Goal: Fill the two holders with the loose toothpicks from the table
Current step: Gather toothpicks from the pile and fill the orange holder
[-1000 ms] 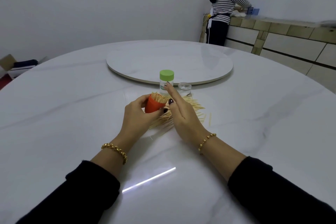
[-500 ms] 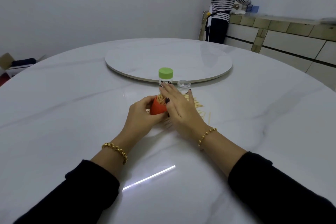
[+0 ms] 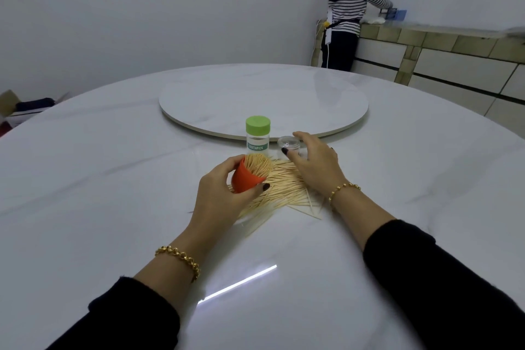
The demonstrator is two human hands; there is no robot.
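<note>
My left hand [image 3: 221, 196] grips an orange holder [image 3: 243, 182], tilted to the right and packed with toothpicks [image 3: 258, 165]. A heap of loose toothpicks [image 3: 284, 189] lies on the white table [image 3: 113, 179] under and between my hands. Behind it stands a clear holder with a green lid [image 3: 258, 133], labelled toothpick and shut. Just right of it sits a small clear lid [image 3: 287, 141]. My right hand [image 3: 315, 165] reaches over the heap, with thumb and forefinger curled round that clear lid.
A round white turntable [image 3: 264, 102] lies at the table's middle, just behind the holders. Beyond the table a person in a striped top [image 3: 349, 8] stands at a tiled counter [image 3: 454, 51]. A cardboard box [image 3: 17, 108] sits on the floor at the far left.
My right hand left the orange holder's mouth and moved back and right to the clear lid. My left hand lifted the orange holder slightly, and its toothpicks now show.
</note>
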